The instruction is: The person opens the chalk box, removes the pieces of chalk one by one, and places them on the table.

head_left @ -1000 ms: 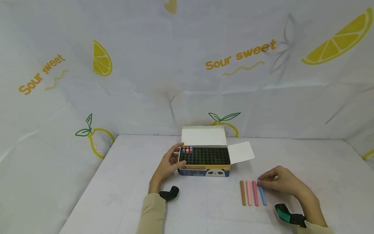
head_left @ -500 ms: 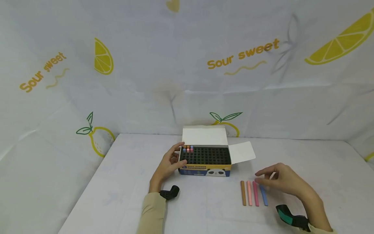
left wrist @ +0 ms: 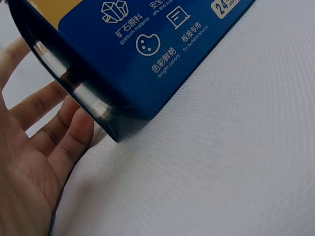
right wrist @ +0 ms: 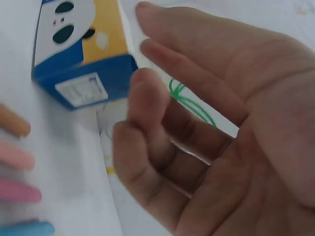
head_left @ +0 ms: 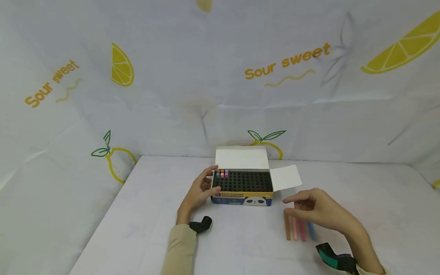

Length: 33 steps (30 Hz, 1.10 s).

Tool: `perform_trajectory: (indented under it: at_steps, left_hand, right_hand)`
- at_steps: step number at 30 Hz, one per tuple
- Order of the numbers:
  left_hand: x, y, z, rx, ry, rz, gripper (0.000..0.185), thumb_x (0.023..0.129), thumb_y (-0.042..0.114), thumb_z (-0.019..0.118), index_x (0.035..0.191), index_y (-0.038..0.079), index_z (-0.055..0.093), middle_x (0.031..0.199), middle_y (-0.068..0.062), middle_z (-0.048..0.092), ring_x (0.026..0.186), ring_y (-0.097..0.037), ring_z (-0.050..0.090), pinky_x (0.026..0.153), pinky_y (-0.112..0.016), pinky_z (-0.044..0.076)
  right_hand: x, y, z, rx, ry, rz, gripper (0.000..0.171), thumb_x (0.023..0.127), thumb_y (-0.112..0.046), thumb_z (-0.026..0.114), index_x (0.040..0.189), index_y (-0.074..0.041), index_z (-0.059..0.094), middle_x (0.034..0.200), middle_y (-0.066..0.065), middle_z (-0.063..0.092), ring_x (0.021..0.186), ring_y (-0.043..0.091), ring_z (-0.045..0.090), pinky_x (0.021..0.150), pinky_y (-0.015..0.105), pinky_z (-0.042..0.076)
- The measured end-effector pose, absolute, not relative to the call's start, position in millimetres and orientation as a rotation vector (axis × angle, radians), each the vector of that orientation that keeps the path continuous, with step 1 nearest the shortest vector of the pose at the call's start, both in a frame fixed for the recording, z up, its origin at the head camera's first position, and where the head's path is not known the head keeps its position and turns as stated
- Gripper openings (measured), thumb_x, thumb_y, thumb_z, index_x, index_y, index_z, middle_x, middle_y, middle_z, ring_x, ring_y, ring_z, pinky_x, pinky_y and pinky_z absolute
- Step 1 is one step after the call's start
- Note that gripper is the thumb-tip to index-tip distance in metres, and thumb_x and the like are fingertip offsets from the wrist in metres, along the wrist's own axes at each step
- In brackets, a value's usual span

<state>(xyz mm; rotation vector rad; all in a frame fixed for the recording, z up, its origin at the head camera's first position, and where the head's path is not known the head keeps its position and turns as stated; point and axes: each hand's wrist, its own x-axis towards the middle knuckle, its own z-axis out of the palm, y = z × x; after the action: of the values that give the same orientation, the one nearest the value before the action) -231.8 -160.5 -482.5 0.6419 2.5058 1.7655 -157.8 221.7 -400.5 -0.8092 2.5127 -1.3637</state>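
Note:
An open chalk box stands on the table, blue and yellow with a panda face on its front. My left hand grips its left end, the thumb at the front edge and the fingers around the side. Inside is a black holder full of holes, with several chalk sticks in its back left corner. My right hand hovers above a brown chalk, a light pink chalk, a dark pink chalk and a blue chalk. In the right wrist view, its thumb and fingers stand apart with nothing between them.
The box's white lid stands up at the back, and a white side flap sticks out to the right. Behind the white table hangs a lemon-printed cloth.
My right hand has let go of the blue chalk and shifted left, over the upper ends of the row. My left hand keeps its place on the box.

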Motion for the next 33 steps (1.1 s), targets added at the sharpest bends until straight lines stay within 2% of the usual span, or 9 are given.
perform_trajectory:
  at_steps: [6,14,18,24,33]
  left_hand:
    - [-233,-160,-483,0.640,2.510,1.771,0.071,0.090,0.030,0.074,0.155,0.023,0.044,0.139,-0.019,0.053,0.092,-0.020,0.055,0.081,-0.032,0.050]
    - [-233,-160,-483,0.639,2.501,1.777,0.071,0.090,0.027,0.075,0.154,0.022,0.045,0.138,-0.020,0.052,0.090,-0.020,0.054,0.080,-0.032,0.050]
    - [-233,-159,-484,0.639,2.513,1.768,0.071,0.090,0.028,0.075,0.154,0.022,0.045,0.139,-0.020,0.052,0.091,-0.020,0.054,0.081,-0.032,0.050]
    - [-234,-160,-484,0.645,2.509,1.774,0.072,0.090,0.031,0.075,0.155,0.022,0.044,0.138,-0.020,0.055,0.093,-0.020,0.057,0.082,-0.031,0.052]
    - [-234,-160,-485,0.660,2.494,1.779,0.074,0.091,0.038,0.074,0.155,0.020,0.043,0.138,-0.022,0.054,0.095,-0.018,0.060,0.082,-0.030,0.054]
  right_hand:
    - [-160,193,-390,-0.835,2.556,-1.481,0.020,0.092,-0.012,0.075,0.110,-0.003,0.078,0.074,-0.005,0.060,0.060,0.000,0.049,0.052,0.024,0.045]
    - [-178,155,-384,-0.813,2.661,-1.536,0.020,0.091,-0.015,0.078,0.108,-0.004,0.079,0.074,-0.002,0.062,0.060,0.004,0.052,0.056,0.024,0.047]
    - [-191,134,-390,-0.746,2.721,-1.571,0.020,0.090,-0.015,0.079,0.107,-0.003,0.080,0.073,0.001,0.063,0.061,0.005,0.051,0.057,0.023,0.045]
    - [-213,101,-402,-0.707,2.806,-1.626,0.018,0.089,-0.013,0.080,0.103,-0.002,0.081,0.077,0.007,0.069,0.066,0.006,0.056,0.063,0.022,0.049]
    - [-232,62,-416,-0.607,2.853,-1.593,0.018,0.086,-0.011,0.081,0.100,0.000,0.081,0.081,0.012,0.073,0.067,0.012,0.060,0.060,0.020,0.046]
